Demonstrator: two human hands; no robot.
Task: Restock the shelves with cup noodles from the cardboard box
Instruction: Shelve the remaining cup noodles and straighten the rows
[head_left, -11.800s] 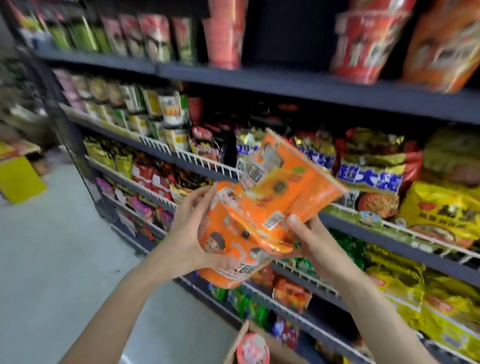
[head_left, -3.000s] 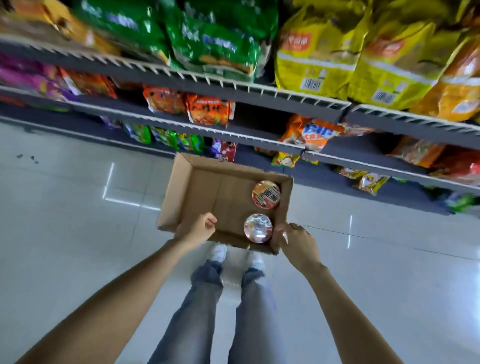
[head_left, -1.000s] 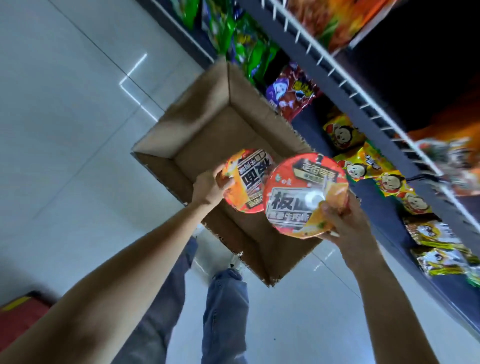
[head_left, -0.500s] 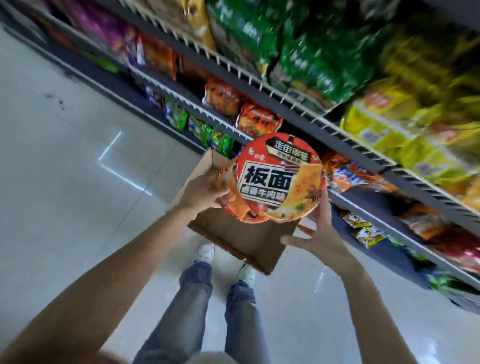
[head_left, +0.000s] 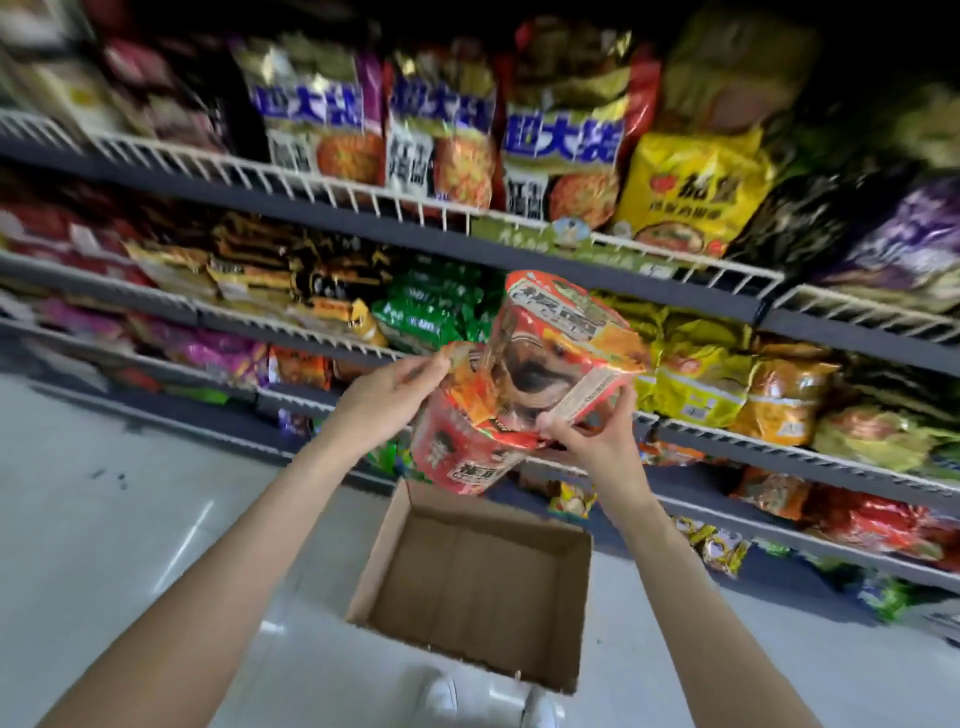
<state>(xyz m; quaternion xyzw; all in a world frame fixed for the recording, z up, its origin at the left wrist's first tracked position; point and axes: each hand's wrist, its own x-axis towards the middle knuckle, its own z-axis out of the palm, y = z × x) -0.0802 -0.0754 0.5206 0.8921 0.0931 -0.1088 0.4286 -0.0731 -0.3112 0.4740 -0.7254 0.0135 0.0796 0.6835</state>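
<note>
- Our left hand (head_left: 387, 387) grasps the lower cup noodles (head_left: 457, 441); our right hand (head_left: 597, 441) grasps the upper cup (head_left: 561, 343).
- The cardboard box (head_left: 467, 582) lies open below our hands, the shelves (head_left: 363, 218) beyond them.

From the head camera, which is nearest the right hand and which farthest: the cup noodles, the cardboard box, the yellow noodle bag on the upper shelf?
1. Cup noodles: held in the right hand itself, left hand on the other side.
2. Cardboard box: on the floor just below.
3. Yellow noodle bag: up and to the right, on the upper shelf.
</note>
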